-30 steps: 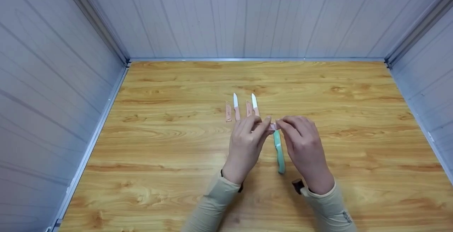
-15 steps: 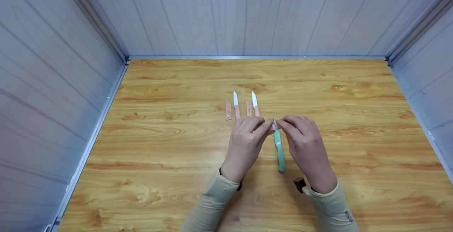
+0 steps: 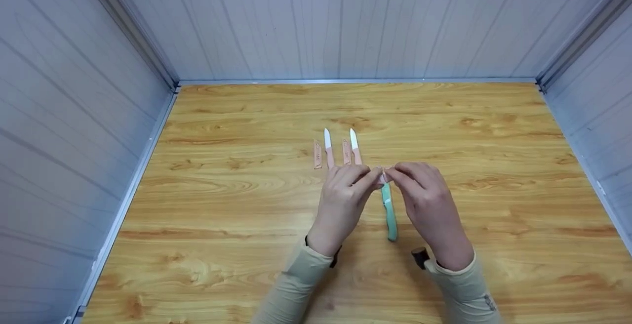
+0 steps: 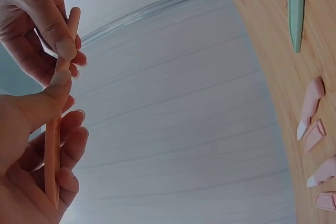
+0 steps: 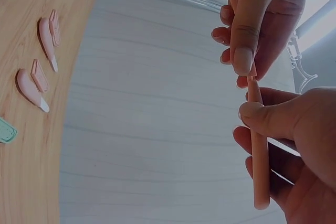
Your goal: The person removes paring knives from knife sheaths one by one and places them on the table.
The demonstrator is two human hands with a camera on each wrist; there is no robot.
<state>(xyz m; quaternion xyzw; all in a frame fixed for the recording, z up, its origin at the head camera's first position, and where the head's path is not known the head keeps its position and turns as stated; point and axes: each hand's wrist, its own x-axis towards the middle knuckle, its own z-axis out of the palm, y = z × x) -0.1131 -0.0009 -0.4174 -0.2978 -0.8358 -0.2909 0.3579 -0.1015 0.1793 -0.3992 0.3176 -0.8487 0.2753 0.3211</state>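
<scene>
Above the bench (image 3: 222,245), a pink knife (image 5: 260,171) is apparently being unsheathed.
Its sheath (image 4: 51,156) is gripped by the left hand (image 3: 341,204), its handle (image 4: 75,18) by the right hand (image 3: 428,203) (fingers curled); a straight pull seems needed.

1 pink knife handle (image 5: 260,166) stands nearly upright, lower right in the right wrist view. Its pink sheath (image 4: 51,156) aligns end to end, lower left in the left wrist view.
</scene>
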